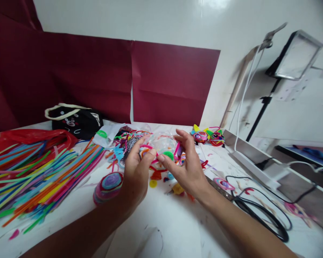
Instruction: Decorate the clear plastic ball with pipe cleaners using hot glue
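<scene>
While both forearms reach forward over the white desk [150, 229], the left hand [136, 172] and the right hand [185, 168] are set apart around one clear, rounded plastic piece [161, 141], clamping it from its two sides. It lies straight ahead between them, just above the desk as far as can be told, with neither hand clearly nearer. Its wider span appears to run from left to right, across the line of the forearms, though its outline is partly hidden and blurred, so a true long axis is hard to settle. Both thumbs come in along its near side, their tips close together, beside a bright green disc [168, 156] that faces the wearer; the fingers curve about its flanks, and how firmly the far ones press I cannot tell. Just beside the left wrist sits a ball wound in coloured coils [109, 186]. A yellow disc [153, 183] lies on the near side of the piece, while a spread of pipe cleaners [61, 175] fills the desk farther to the left
</scene>
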Demonstrator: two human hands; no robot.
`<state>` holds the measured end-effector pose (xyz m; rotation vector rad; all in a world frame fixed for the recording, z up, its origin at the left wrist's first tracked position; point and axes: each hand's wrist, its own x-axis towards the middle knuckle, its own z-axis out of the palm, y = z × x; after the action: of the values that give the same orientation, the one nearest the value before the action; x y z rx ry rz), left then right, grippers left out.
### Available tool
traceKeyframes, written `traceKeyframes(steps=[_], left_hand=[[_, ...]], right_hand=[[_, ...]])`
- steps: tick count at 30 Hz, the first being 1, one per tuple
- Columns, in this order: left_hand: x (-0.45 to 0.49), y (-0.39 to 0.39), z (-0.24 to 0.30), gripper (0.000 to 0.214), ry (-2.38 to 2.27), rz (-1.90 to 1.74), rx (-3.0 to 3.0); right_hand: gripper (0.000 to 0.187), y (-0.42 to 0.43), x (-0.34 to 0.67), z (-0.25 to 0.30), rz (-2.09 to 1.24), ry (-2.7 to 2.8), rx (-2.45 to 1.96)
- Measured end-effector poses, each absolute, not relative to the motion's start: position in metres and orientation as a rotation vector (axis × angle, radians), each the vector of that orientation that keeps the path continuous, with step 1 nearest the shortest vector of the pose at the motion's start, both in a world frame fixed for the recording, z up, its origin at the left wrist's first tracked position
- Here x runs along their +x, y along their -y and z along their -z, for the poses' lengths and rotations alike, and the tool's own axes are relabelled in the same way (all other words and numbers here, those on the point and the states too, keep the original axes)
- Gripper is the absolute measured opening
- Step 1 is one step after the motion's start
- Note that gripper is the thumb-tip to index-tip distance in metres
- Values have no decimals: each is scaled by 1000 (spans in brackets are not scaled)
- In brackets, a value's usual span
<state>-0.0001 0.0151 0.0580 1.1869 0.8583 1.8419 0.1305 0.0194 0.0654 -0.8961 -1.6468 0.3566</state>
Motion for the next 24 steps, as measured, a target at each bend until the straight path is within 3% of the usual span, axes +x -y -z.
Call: traceKeyframes(steps=[24], left_hand=[[4, -10, -64, 50, -890, -1796, 1102]], right_hand=[[74, -20, 130, -63, -344, 1652, -911]])
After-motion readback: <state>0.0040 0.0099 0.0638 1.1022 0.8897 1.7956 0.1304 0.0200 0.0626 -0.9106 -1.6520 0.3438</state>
